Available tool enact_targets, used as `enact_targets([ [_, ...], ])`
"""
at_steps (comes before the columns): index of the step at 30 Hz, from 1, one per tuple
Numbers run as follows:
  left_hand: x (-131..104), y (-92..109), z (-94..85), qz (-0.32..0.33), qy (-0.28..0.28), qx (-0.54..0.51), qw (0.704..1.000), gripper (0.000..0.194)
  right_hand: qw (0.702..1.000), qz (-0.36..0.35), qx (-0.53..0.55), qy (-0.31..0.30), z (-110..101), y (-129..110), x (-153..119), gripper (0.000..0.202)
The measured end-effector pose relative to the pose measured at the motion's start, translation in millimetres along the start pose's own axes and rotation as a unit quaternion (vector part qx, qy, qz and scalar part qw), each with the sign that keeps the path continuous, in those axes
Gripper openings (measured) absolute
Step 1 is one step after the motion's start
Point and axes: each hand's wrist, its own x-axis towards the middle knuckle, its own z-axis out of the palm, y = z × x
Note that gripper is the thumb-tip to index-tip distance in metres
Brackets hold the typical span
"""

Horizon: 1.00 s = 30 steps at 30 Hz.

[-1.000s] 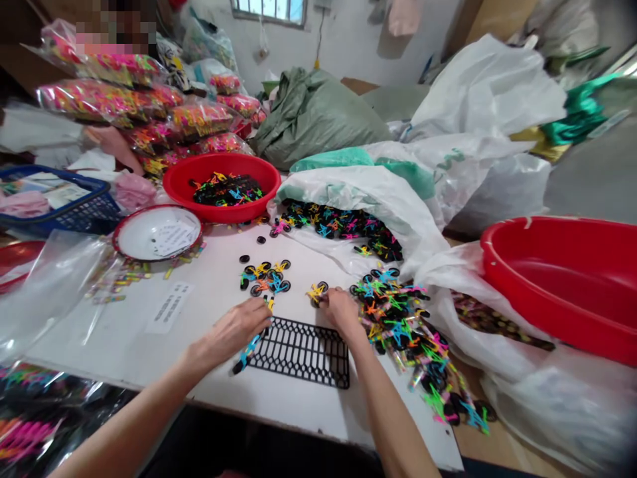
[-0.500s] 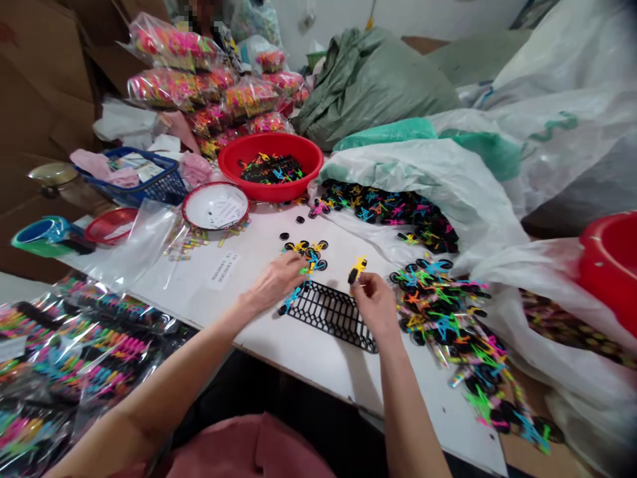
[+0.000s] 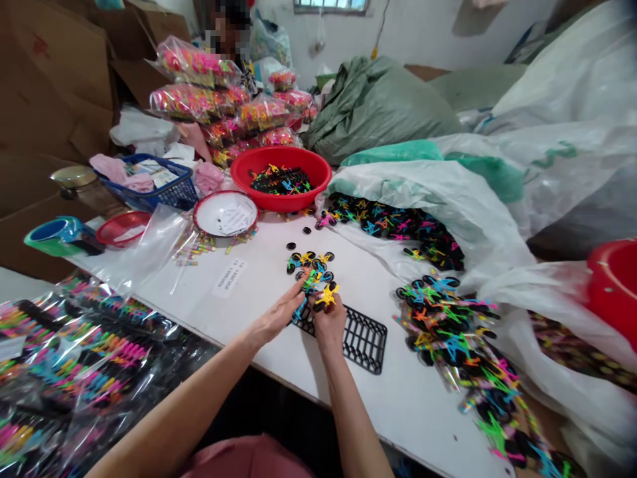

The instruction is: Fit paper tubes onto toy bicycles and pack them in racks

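My right hand (image 3: pixel 329 328) pinches a small yellow toy bicycle (image 3: pixel 327 295) with black wheels over the left part of a black slotted plastic rack (image 3: pixel 365 338). Close beside it, my left hand (image 3: pixel 281 315) has its fingertips closed at a green toy bicycle (image 3: pixel 311 279) by the rack's left end. Blue plastic pieces show below those fingertips, partly covered. Just beyond the hands lies a small cluster of yellow, blue and orange toy bicycles (image 3: pixel 326 257). The rack's right half shows bare slots; its left part is largely hidden by my hands.
A heap of toy bicycles (image 3: pixel 448 318) lies on the right of the white table (image 3: pixel 269 265). Behind are a red basin (image 3: pixel 239 176), an enamel bowl (image 3: pixel 199 216) and a blue basket (image 3: pixel 174 192). Bagged goods (image 3: pixel 99 358) sit lower left. A person (image 3: pixel 231 33) is at the back.
My right hand has moved left with the yellow toy bicycle, from above the rack's right side to beside my left hand. The camera view has shifted slightly.
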Motion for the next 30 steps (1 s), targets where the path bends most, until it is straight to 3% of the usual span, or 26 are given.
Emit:
enact_targets([
  [4, -2, -8, 8.7, -0.005, -0.013, -0.066, 0.998, 0.054, 0.998, 0.019, 0.031, 0.044, 7, 7, -6, 0.025],
  [8, -1, -14, 4.7, -0.009, 0.071, -0.092, 0.993, 0.051, 0.998, 0.041, 0.004, 0.054, -18, 1, -16, 0.029],
  [12, -11, -1, -11.1, 0.035, 0.158, 0.054, 0.985, 0.035, 0.999, 0.035, -0.006, 0.020, -29, 0, -38, 0.027],
  [14, -21, 10, -15.5, 0.091, 0.134, 0.158, 0.974, 0.025, 0.998, 0.054, -0.006, -0.008, -20, 6, -47, 0.025],
  [16, -31, 19, -15.4, 0.154, 0.057, 0.234, 0.958, 0.023, 0.998, 0.061, -0.018, -0.010, -9, 13, -51, 0.025],
  [19, -37, 22, -11.3, 0.213, -0.028, 0.313, 0.925, 0.028, 0.995, 0.012, -0.094, -0.001, 1, 25, -48, 0.024],
  [24, -31, 18, -9.5, 0.239, -0.051, 0.368, 0.897, 0.024, 0.966, -0.071, -0.250, -0.010, -6, 33, -45, 0.020],
  [30, -30, 31, -8.9, 0.257, -0.097, 0.371, 0.887, 0.028, 0.952, -0.054, -0.298, -0.035, -17, 37, -53, 0.012],
])
